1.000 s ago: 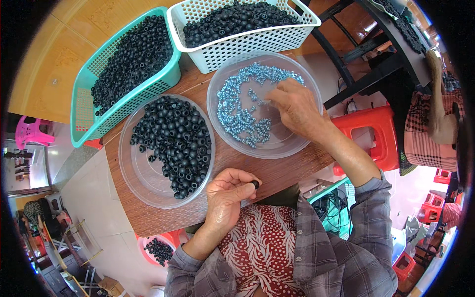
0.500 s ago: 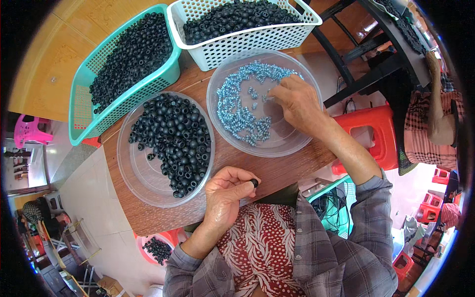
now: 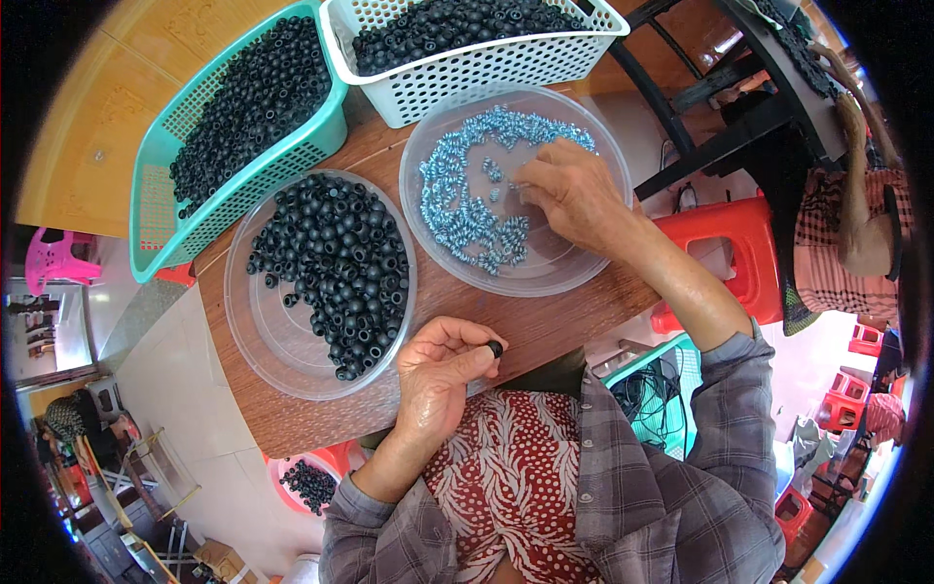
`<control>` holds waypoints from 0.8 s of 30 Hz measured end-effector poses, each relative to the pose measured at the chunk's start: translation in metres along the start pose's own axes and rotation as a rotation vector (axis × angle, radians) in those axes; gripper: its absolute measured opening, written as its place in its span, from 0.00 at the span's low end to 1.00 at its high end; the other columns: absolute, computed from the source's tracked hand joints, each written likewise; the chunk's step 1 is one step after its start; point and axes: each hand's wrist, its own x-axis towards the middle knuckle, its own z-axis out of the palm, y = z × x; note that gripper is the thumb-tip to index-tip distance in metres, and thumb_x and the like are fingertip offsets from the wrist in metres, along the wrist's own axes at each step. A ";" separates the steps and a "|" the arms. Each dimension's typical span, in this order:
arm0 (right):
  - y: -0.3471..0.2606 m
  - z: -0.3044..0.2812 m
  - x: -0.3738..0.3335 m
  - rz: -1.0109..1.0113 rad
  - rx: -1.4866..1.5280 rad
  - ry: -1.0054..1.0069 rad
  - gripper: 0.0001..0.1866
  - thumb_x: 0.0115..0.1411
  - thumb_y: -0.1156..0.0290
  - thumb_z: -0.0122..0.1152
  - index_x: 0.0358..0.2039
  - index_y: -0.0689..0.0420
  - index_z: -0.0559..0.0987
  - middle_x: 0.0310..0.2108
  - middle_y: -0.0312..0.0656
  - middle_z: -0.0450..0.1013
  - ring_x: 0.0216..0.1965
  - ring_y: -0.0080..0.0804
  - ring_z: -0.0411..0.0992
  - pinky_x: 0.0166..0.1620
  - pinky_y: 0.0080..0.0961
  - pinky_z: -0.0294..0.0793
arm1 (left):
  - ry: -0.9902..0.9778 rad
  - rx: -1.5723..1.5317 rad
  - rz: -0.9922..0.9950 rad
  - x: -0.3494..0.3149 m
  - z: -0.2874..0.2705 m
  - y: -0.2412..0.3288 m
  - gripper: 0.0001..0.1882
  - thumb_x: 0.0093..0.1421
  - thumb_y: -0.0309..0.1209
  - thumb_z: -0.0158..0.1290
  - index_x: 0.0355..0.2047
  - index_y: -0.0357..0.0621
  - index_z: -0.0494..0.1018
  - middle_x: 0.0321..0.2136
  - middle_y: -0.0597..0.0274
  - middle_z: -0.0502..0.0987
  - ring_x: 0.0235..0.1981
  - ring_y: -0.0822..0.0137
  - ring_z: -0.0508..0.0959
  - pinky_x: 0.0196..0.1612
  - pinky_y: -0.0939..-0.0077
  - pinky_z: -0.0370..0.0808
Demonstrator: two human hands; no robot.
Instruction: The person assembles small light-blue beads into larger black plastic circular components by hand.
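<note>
Pale floor tiles (image 3: 209,394) are surrounding a brown wooden counter (image 3: 545,316). Serving as landmark, a perforated white basket (image 3: 486,86) is holding heaped black beads (image 3: 467,34). Left of the white basket, a teal basket (image 3: 258,185) is holding more. On the wearer's side of the white basket, a round clear tub (image 3: 555,268) is carrying silvery-blue ridged pieces (image 3: 457,214); farther left, a second clear tub (image 3: 282,341) is carrying black beads, leaving some floor bare.

Of the hands, the right hand (image 3: 574,200), nearer the white basket, is hovering inside the first tub, fingers bunched narrowly; whether they are gripping a piece is hidden. Well apart from the white basket, the left hand (image 3: 438,375) is pinching one black bead (image 3: 495,347).

That bead is looking light, stiff and smooth, probably slipping sooner than breaking; its round sides are offering the best hold. Ridged pieces are seeming lighter, likely suiting fingertips.
</note>
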 end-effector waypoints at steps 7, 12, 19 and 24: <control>-0.007 -0.007 -0.013 0.045 0.042 -0.196 0.09 0.47 0.76 0.64 0.32 0.57 0.79 0.27 0.42 0.71 0.35 0.43 0.69 0.39 0.36 0.68 | 0.003 0.010 0.006 0.000 0.001 0.000 0.08 0.53 0.19 0.59 0.33 0.34 0.72 0.35 0.46 0.78 0.28 0.63 0.76 0.33 0.74 0.75; -0.005 -0.003 -0.014 0.005 0.012 -0.134 0.06 0.44 0.78 0.62 0.27 0.58 0.79 0.25 0.47 0.71 0.34 0.48 0.71 0.35 0.42 0.69 | 0.001 0.013 0.020 -0.001 0.001 -0.001 0.09 0.53 0.18 0.59 0.33 0.33 0.72 0.35 0.45 0.78 0.28 0.63 0.76 0.33 0.73 0.75; -0.010 -0.007 -0.016 -0.073 -0.024 -0.108 0.08 0.41 0.80 0.61 0.26 0.57 0.79 0.25 0.44 0.69 0.33 0.45 0.69 0.33 0.40 0.68 | 0.007 0.014 0.021 -0.001 0.002 -0.001 0.08 0.53 0.18 0.59 0.33 0.33 0.72 0.34 0.44 0.78 0.28 0.63 0.76 0.33 0.73 0.75; -0.007 -0.005 -0.020 -0.117 -0.113 -0.038 0.08 0.40 0.81 0.61 0.25 0.57 0.79 0.25 0.44 0.68 0.32 0.43 0.68 0.33 0.39 0.68 | 0.018 0.014 0.016 0.000 0.002 -0.001 0.08 0.53 0.18 0.59 0.33 0.33 0.72 0.34 0.44 0.78 0.28 0.64 0.76 0.33 0.73 0.74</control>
